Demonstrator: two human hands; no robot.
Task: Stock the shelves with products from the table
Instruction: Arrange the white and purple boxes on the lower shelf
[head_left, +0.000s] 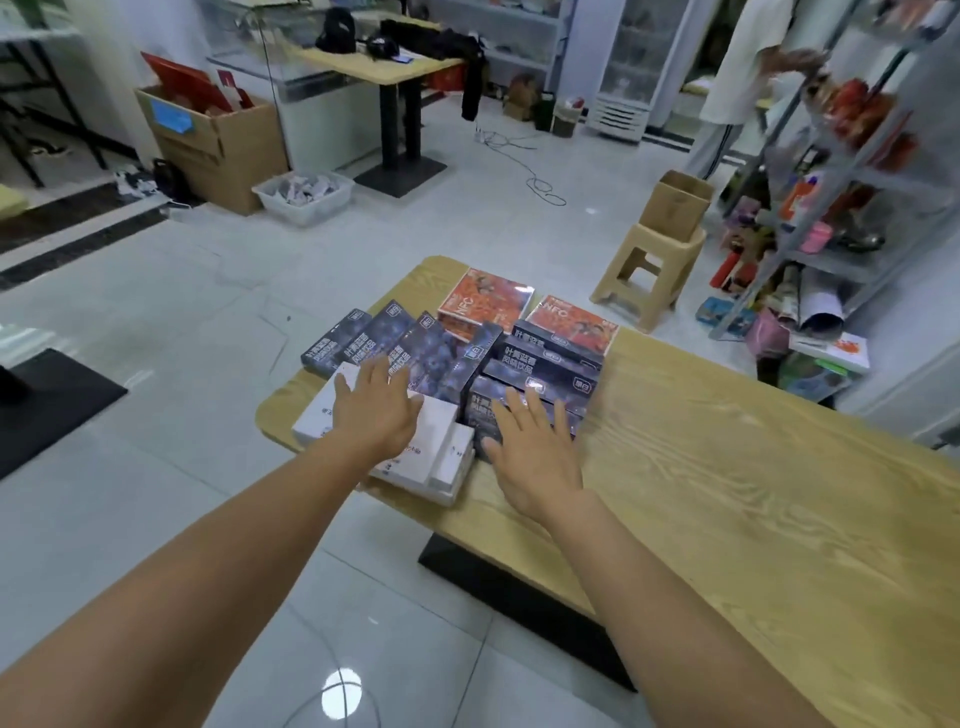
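I have both arms stretched forward, palms down, over the goods bunched at the far left end of the wooden table (753, 493). My left hand (376, 410) lies with its fingers spread and straight over the white boxes (439, 423) at the table's near left corner, the fingertips reaching the row of dark blue drink boxes (395, 338) behind them. My right hand (535, 452) is likewise spread flat, its fingers over the front of the stacked dark boxes (545, 364) towards the middle of the table's end. Neither hand grips or pinches anything; I cannot tell whether the palms press down or only hover.

The products are crowded together at that one end, I judge, so they can be taken in armfuls. The blue row leans box on box like fallen books, and two orange boxes (485, 301) lie flat at the table's far edge. With the hands flat and wide, I read this as sizing up or steadying a stack before lifting.

The metal shelves (852, 208) stand beyond the table's right side, already holding mixed goods. Another person (748, 62) is reaching into them. A plastic stool (649, 265) bearing a cardboard box (675, 202) sits between table and shelves.
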